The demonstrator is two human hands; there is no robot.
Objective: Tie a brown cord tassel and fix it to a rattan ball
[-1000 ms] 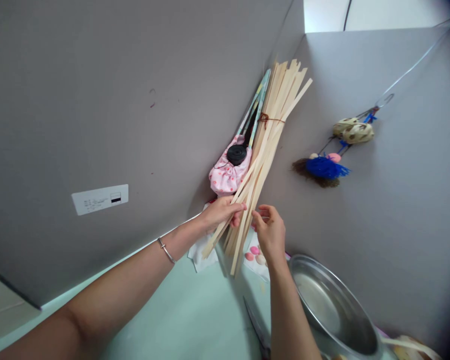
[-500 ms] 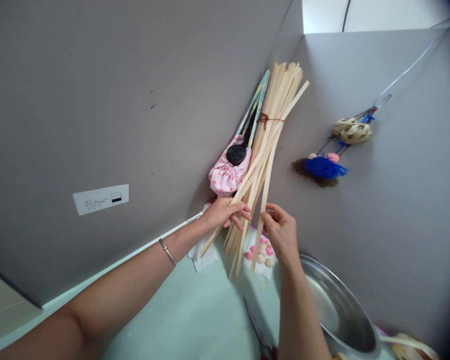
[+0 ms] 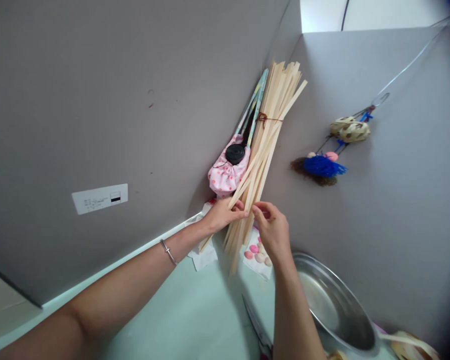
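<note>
A bundle of pale flat bamboo strips [image 3: 275,100], tied with a dark red cord [image 3: 263,118], leans upright in the corner between two grey walls. Its lower ends fan out on the green tabletop. My left hand [image 3: 225,214] is closed at the lower left of the bundle, with strips between its thumb and fingers. My right hand [image 3: 273,225] pinches at the lower right edge of the bundle, fingertips against a strip and close to my left fingertips. A pink patterned cloth pouch [image 3: 227,175] with a black coil [image 3: 235,154] on it sits left of the strips.
Pink and cream balls [image 3: 254,251] lie on white paper behind my right wrist. Scissors [image 3: 255,322] rest on the green table [image 3: 180,315]. A metal basin [image 3: 333,305] stands at the right. A woven ornament with a blue tassel [image 3: 324,166] hangs on the right wall.
My right hand has moved left, toward my left hand, and the strip it held away from the bundle now lies against the others. My left fingers have closed further.
</note>
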